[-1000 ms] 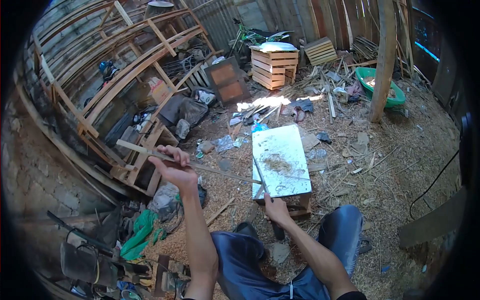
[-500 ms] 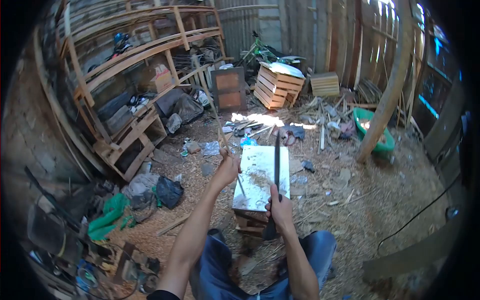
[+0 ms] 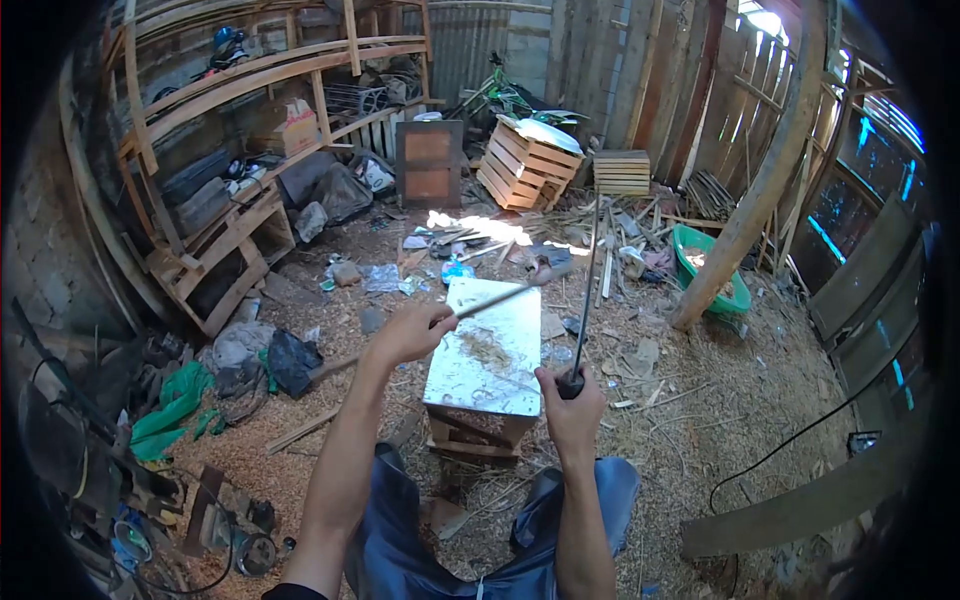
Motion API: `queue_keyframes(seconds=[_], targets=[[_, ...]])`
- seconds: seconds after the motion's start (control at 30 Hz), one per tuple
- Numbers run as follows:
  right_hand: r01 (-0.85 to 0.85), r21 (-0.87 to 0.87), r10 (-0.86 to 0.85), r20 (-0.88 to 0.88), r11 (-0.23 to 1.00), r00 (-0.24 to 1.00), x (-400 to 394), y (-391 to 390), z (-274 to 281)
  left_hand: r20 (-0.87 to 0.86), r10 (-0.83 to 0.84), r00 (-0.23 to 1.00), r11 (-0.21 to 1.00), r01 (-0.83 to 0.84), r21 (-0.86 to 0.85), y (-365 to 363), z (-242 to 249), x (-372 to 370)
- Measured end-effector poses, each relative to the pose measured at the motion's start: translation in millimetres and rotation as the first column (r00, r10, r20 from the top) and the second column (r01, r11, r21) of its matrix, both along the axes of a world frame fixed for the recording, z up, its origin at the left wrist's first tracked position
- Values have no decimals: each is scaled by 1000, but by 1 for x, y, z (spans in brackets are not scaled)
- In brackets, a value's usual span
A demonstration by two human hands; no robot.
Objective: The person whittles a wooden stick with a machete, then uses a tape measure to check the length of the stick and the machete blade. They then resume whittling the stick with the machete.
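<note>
My left hand (image 3: 405, 335) is closed around a thin wooden stick (image 3: 495, 303), gripping it near its middle. The stick slants up to the right, its far end over the back of a white-topped wooden box (image 3: 455, 375). Closed on the dark handle of a long machete (image 3: 585, 315), my right hand (image 3: 573, 405) is beside the box's right front corner. The blade points up and away, edge-on to me. Wood shavings (image 3: 485, 347) lie on the white top, between my hands. My knees are on either side of the view below the box.
A leaning wooden post (image 3: 755, 190) and a green basin (image 3: 735, 295) stand at right. Scraps and shavings cover the floor. Slatted crates (image 3: 525, 165) sit at the back, wooden shelving (image 3: 230, 250) at left. A black cable (image 3: 780, 440) runs along the right.
The stick has swung from nearly upright to a low slant across the box. The machete has tilted slightly right and turned edge-on. The whole view has shifted, with the box now further left.
</note>
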State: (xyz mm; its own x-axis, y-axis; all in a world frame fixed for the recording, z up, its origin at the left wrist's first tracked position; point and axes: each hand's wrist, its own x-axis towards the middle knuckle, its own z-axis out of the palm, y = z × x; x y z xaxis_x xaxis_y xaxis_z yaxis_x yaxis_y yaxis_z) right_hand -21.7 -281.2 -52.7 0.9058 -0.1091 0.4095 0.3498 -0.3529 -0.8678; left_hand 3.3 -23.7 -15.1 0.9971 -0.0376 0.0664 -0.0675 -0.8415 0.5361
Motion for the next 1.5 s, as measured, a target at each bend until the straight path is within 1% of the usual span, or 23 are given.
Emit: queue_keyframes(seconds=[0.03, 0.13, 0.17, 0.27, 0.47, 0.5, 0.57, 0.6, 0.67, 0.73, 0.8, 0.83, 0.9, 1.0, 1.03, 1.13, 1.2, 1.3, 1.33, 1.37, 1.43, 1.47, 1.5], targets=[[-14, 15, 14, 37, 1000, 999, 4, 1, -5, -80, 10, 997, 1000, -9, 11, -4, 3, -3], [5, -70, 1, 73, 998, 997, 7, 1, -7, 17, -122, 992, 990, 120, 78, 0, -13, -6], [29, -121, -23, 50, 992, 998, 11, 1, -15, 94, -139, 986, 990, 137, 23, 4, -26, -3], [155, -240, -87, 272, 958, 958, 9, 8, -12, -101, -144, 984, 979, 157, 131, -6, 4, -9], [146, -402, -78, 180, 904, 980, 17, 10, -35, -75, -42, 996, 957, 62, 282, -5, 5, -9], [134, -410, -82, 142, 902, 987, 18, 11, -38, 114, -49, 992, 944, 9, 331, -4, 1, -9], [-3, -200, -9, -61, 980, 998, 18, 16, -38, 472, -88, 877, 910, -121, 396, -3, -8, -11], [-59, -80, 46, -153, 995, 987, 18, 20, -38, 556, 14, 831, 902, -251, 352, -4, -6, -10], [-37, -8, 36, -163, 999, 986, 14, 26, -35, 698, 205, 686, 842, -488, 231, -7, -1, -6], [-42, 59, 52, -197, 997, 979, 14, 27, -36, 641, 461, 614, 839, -538, -88, -3, 2, -4], [-70, 119, 99, -255, 990, 962, 17, 27, -45, 496, 678, 543, 732, -557, -392, -1, 4, -1], [-89, 183, 138, -275, 979, 951, 18, 28, -48, 335, 720, 608, 668, -473, -575, -1, 6, 1], [-123, 309, 222, -311, 943, 924, 17, 31, -52, 12, 665, 747, 391, -334, -858, -3, 7, 5], [-181, 405, 341, -366, 896, 866, 15, 34, -51, 92, 256, 962, -28, 102, -994, -7, 3, 7], [-185, 368, 324, -364, 911, 873, 14, 35, -50, 144, 244, 959, 50, 136, -990, -31, 30, -7], [-168, 231, 243, -352, 958, 904, 10, 41, -50, 222, 129, 967, -34, 228, -973, -38, 18, -1], [-136, 90, 158, -332, 987, 930, 8, 45, -50, 312, 179, 933, -41, 323, -945, -44, 14, 2], [202, -284, -159, 167, 937, 973, 7, 50, -56, 405, 335, 851, 20, 423, -906, -54, 23, 1], [344, -356, -219, 346, 869, 912, 6, 52, -56, 423, 356, 833, 53, 434, -899, -56, 29, -2], [337, -346, -190, 394, 876, 899, 6, 52, -55, 442, 375, 815, 86, 444, -892, -56, 33, -4], [-19, -125, 18, -15, 992, 1000, -3, 55, -42, 455, 405, 793, 166, 425, -890, -56, 33, -2], [-164, 43, 169, -194, 986, 966, -8, 56, -36, 448, 420, 790, 211, 395, -894, -56, 30, 0], [-271, 90, 286, -267, 958, 920, -10, 57, -34, 440, 436, 785, 255, 362, -897, -57, 26, 1]])
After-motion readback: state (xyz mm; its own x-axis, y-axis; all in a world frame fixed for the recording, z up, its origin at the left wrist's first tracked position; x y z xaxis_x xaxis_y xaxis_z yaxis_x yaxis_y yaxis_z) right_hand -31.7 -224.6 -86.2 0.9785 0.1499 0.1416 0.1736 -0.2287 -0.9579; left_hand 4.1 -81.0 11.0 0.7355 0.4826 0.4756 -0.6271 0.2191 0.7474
